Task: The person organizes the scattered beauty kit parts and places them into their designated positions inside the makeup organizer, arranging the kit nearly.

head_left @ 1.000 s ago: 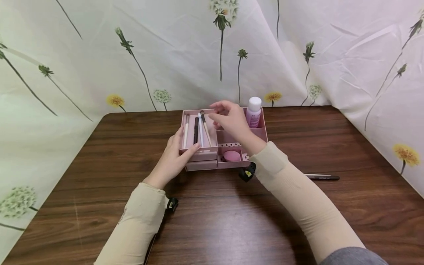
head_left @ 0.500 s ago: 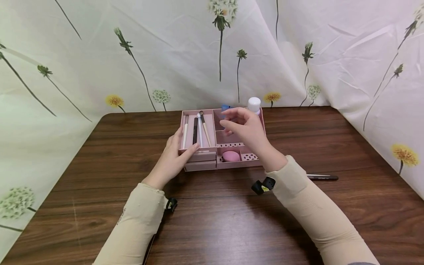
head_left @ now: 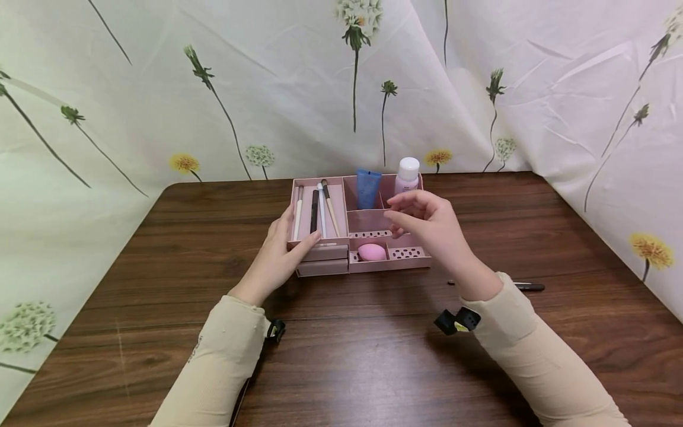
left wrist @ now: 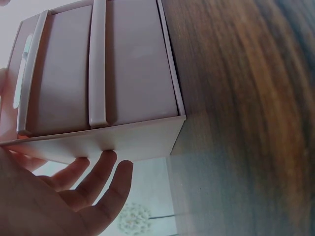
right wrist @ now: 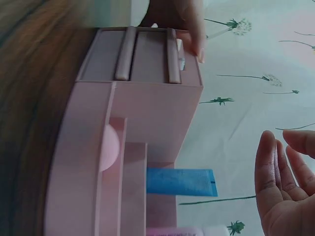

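A pink desktop organizer (head_left: 389, 266) stands toward the back of the table. My left hand (head_left: 271, 254) grips its left front corner, with the thumb over the top tray's front edge and the fingers against the side wall, also visible in the left wrist view. In that tray lie a black pen (head_left: 315, 211) and several slim brushes (head_left: 331, 209). A blue tube (head_left: 367, 188) stands upright in a back compartment, beside a white-capped bottle (head_left: 408, 177). My right hand (head_left: 434, 228) hovers over the organizer's right side, fingers loosely bent and holding nothing.
A pink egg-shaped makeup sponge (head_left: 372, 252) sits in the organizer's front left compartment. Two drawers (left wrist: 140, 59) show under the tray. On the table, right of the organizer, a dark pen-like stick (head_left: 529, 287) lies partly behind my right wrist. A flowered cloth (head_left: 299, 89) hangs behind the table.
My right hand has drawn away from the back compartments, to the right and toward me. The blue tube, earlier hidden by the hand, now shows fully. My left hand has stayed in place.
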`<state>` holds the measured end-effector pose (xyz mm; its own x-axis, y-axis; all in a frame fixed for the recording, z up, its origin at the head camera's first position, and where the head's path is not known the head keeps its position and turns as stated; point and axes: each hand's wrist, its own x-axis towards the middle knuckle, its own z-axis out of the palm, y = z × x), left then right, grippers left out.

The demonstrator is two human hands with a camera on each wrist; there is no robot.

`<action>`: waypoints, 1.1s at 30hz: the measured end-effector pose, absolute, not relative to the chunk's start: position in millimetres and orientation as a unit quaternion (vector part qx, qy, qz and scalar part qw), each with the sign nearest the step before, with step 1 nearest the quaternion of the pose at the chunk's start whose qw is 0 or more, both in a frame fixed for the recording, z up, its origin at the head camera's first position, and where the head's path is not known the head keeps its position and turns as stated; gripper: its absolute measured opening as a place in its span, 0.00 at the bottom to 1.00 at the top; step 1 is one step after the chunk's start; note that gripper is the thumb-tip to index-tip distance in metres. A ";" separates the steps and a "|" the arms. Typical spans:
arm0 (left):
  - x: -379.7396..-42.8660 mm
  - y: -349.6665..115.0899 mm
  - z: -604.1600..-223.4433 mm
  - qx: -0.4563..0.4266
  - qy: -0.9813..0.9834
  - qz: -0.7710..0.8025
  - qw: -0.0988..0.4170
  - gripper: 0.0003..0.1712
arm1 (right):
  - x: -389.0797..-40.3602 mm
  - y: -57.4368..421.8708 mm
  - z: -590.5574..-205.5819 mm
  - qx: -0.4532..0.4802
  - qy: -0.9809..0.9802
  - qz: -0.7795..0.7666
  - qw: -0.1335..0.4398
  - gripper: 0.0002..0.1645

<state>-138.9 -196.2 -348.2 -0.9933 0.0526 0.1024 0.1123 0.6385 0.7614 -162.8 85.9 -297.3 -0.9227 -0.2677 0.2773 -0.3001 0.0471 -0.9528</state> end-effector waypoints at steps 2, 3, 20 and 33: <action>-139.0 -196.1 -348.3 -0.046 -0.904 -0.423 0.036 0.52 | -158.7 92.7 -300.6 0.194 -0.727 0.658 0.012 0.09; -138.9 -196.3 -348.2 -0.046 -0.905 -0.422 0.037 0.52 | -156.6 95.8 -302.0 0.195 -0.727 0.658 0.014 0.09; -139.2 -194.6 -348.2 -0.045 -0.905 -0.422 0.036 0.52 | -136.2 133.7 -299.9 0.205 -0.730 0.651 0.040 0.10; -139.8 -195.5 -347.1 -0.047 -0.907 -0.416 0.038 0.52 | -147.7 156.3 -290.9 0.220 -0.772 0.597 -0.014 0.11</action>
